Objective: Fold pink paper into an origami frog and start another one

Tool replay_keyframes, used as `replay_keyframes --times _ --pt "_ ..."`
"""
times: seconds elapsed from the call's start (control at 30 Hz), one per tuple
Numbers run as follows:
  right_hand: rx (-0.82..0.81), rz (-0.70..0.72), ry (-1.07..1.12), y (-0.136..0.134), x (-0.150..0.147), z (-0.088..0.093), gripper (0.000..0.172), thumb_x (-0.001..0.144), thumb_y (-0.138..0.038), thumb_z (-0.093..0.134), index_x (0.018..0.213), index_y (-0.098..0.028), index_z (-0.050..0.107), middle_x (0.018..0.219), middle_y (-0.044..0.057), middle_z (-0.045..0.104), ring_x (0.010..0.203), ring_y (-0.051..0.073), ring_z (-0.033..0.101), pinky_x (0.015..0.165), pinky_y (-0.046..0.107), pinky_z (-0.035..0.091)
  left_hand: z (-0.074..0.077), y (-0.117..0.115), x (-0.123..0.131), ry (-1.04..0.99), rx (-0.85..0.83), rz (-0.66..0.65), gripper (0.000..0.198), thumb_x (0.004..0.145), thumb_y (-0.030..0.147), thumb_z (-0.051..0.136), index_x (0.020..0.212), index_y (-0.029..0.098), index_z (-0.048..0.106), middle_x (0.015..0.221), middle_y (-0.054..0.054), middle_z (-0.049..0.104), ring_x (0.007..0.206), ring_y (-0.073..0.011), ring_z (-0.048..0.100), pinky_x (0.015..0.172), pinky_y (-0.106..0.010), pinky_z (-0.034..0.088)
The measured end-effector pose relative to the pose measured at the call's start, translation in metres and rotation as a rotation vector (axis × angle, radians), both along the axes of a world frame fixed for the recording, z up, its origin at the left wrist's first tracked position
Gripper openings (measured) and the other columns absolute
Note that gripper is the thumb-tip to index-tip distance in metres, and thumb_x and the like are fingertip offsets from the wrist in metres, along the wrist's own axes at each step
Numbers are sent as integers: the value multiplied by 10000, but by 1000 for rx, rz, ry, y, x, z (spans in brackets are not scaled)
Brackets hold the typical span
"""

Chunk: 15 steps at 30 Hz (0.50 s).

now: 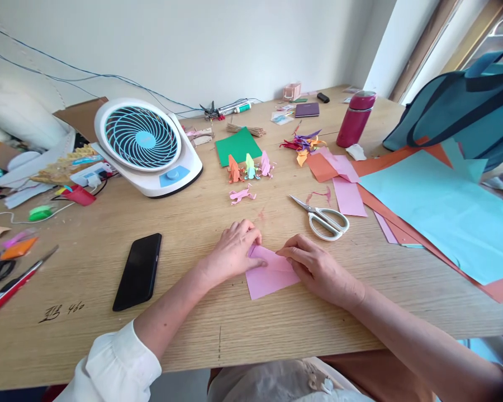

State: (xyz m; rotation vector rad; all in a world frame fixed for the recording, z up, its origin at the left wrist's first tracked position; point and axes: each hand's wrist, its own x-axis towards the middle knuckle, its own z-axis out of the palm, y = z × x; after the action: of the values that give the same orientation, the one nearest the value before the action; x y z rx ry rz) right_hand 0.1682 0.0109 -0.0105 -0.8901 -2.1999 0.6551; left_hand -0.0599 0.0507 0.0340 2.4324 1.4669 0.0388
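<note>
A sheet of pink paper (268, 280) lies on the wooden table in front of me, its top edge partly folded over. My left hand (237, 248) holds the paper's upper left part, thumb on top and the other fingers curled at the edge. At the upper right, my right hand (314, 265) pinches the paper's edge between thumb and fingers. White-handled scissors (327, 224) lie just beyond my right hand. Past the paper sit a pink folded paper figure (242, 195) and three upright ones, orange (234, 169), pale green (250, 167) and pink (266, 164).
A black phone (137, 272) lies left of my arm, with a white fan (148, 148) behind it. Large blue paper (448, 206) and orange sheets cover the right side. A red bottle (356, 120), green paper (238, 146) and a blue bag (465, 111) stand or lie farther back.
</note>
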Motion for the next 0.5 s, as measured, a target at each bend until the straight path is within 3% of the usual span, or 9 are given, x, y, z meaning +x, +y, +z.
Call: replay_keyframes --times 0.23,0.4,0.5 --pt "7 -9 -8 2 2 0 369 927 -58 425 1190 -212 634 1036 98 563 900 191 596 815 339 522 9 -4 10 86 -70 33 453 670 454 812 981 221 580 1013 -24 623 1011 -263 549 863 -379 359" --pt "41 -28 -38 1 3 3 339 923 -64 432 1154 -196 643 1028 103 574 902 196 598 801 342 515 6 -9 13 147 -19 30 309 698 447 784 786 193 631 928 -44 638 962 -274 555 839 -379 342" --pt "69 -54 -83 0 4 5 269 922 -124 499 1139 -183 647 1027 109 602 928 213 600 832 366 500 10 -13 16 108 -35 16 207 740 357 749 764 189 630 863 -29 650 909 -242 574 817 -351 338"
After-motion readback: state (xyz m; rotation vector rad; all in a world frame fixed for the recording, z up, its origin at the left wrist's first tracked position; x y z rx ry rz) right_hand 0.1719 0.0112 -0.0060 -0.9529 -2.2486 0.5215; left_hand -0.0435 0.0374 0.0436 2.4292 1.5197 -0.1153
